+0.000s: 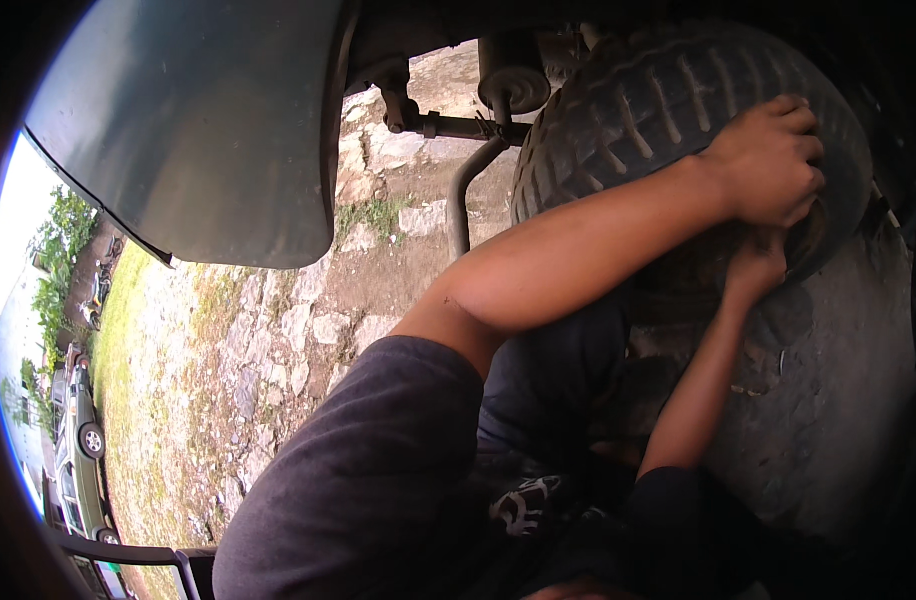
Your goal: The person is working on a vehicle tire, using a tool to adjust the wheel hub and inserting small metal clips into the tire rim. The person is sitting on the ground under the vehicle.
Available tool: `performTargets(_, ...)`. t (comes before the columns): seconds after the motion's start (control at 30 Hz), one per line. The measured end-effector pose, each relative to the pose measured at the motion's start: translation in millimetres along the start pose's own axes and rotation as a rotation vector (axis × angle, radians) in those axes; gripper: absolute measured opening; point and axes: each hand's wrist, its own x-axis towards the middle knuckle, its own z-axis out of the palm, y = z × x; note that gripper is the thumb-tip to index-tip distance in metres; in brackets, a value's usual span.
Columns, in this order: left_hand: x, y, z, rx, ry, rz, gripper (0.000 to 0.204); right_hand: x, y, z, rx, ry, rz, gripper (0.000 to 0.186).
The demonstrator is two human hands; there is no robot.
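A large black tyre [648,120] with deep, worn tread blocks fills the upper right. My left hand [768,165] is closed at its side face, the forearm crossing in front of the tread. Just below it my right hand [756,265] is also closed, close against the left one near the wheel's middle. Whatever the fingers grip is hidden behind them and in shadow. Much of the wheel's inner part is dark or covered by my arms.
A dark, curved body panel [208,130] hangs at the upper left. Between it and the tyre run a bent pipe [461,200], a rod [453,126] and a cylindrical part [514,75]. Stony ground [268,350] lies beneath; a parked car [78,450] stands far left.
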Motion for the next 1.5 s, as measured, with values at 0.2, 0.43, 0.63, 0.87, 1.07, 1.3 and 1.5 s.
performTargets(0.2, -1, -1, -1, 0.018, -0.008, 0.02, 0.024, 28, -8, 0, -0.081, 0.134, -0.06, 0.039)
performTargets(0.43, 2, 0, 1, -0.066, -0.048, -0.059, 0.027, 3, 3, 0, -0.07, 0.01, -0.138, 0.038)
performTargets(0.63, -10, 21, -9, -0.089, -0.054, -0.219, 0.031, 29, -13, 3, -0.138, 0.052, -0.023, 0.034)
performTargets(0.87, -54, 118, -47, -0.222, -0.115, -0.634, 0.038, -3, -25, -11, 0.235, -0.088, 0.122, 0.031)
performTargets(1.07, -89, 164, -30, -0.355, -0.318, -0.719, 0.034, -12, -27, -4, 0.399, -0.269, 0.136, 0.028)
performTargets(1.3, -68, 163, -54, -0.27, -0.212, -0.683, 0.027, 22, -20, -9, 0.316, -0.091, 0.081, 0.027)
performTargets(1.5, -22, 149, -42, -0.11, -0.231, -0.66, 0.029, 20, -21, -13, 0.275, -0.103, 0.044, 0.027)
